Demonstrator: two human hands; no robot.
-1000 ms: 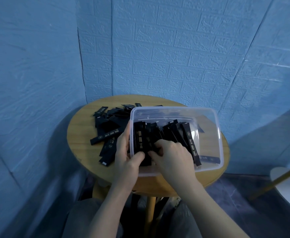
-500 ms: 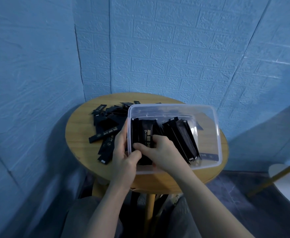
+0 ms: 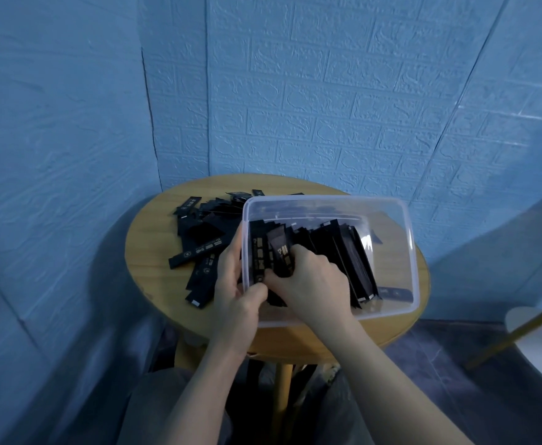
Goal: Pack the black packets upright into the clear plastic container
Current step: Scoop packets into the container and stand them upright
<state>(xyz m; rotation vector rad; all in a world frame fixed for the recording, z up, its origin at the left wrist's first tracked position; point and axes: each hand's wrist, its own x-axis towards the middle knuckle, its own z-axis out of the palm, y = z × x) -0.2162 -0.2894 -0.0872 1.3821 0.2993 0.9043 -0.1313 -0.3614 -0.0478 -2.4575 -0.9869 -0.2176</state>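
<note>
Left to right: loose packets (image 3: 199, 248) on table (image 3: 149, 252); L hand (image 3: 236, 293) grips box (image 3: 404, 252) wall; R hand (image 3: 311, 284) pinches packet (image 3: 281, 252) inside, near L wall. Risk: leaning row (image 3: 350, 252) topples if released.

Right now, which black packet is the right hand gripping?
The right hand grips the tilted black packet nearest the clear plastic container's left wall.

Both forearms reach forward from the bottom of the view, bare. The left hand (image 3: 235, 285) clasps the near left corner of the clear container (image 3: 404, 252), thumb inside. The right hand (image 3: 311, 284) is inside, fingers curled in a grip round a black packet (image 3: 281, 248).
</note>
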